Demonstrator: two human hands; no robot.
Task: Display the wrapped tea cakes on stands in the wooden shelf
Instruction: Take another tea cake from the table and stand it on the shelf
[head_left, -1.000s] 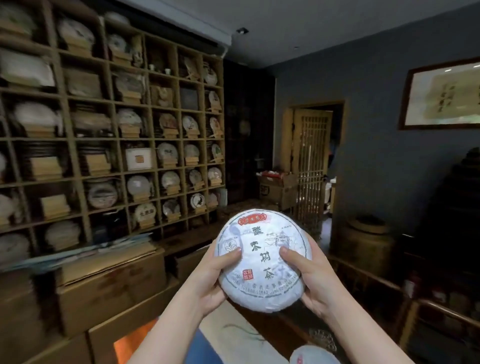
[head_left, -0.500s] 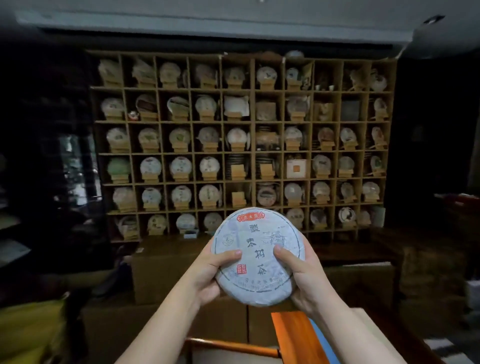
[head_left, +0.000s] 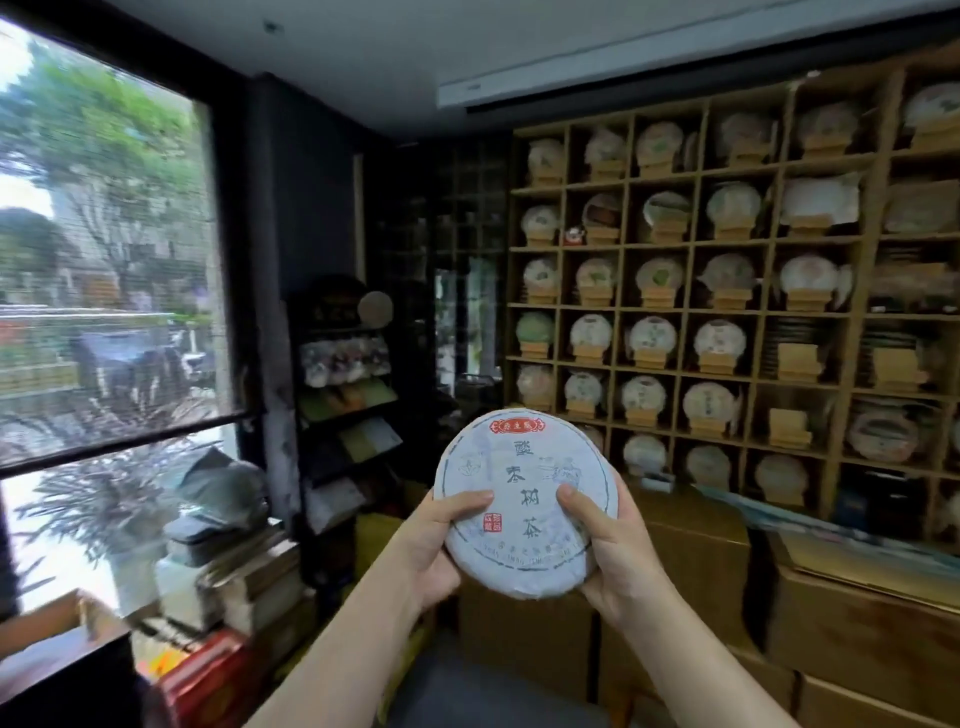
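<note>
Before the shelf (head_left: 737, 312), tea cake (head_left: 524, 499) between both hands' grip

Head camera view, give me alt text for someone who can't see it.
Two hands, left and right, hold a round paper-wrapped tea cake upright. A wooden shelf of tea cakes on stands fills the right; a window is left.

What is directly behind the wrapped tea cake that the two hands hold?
Behind the tea cake stand brown cardboard boxes and the wooden shelf's lower-left compartments. The cake covers whatever is in those compartments.
</note>
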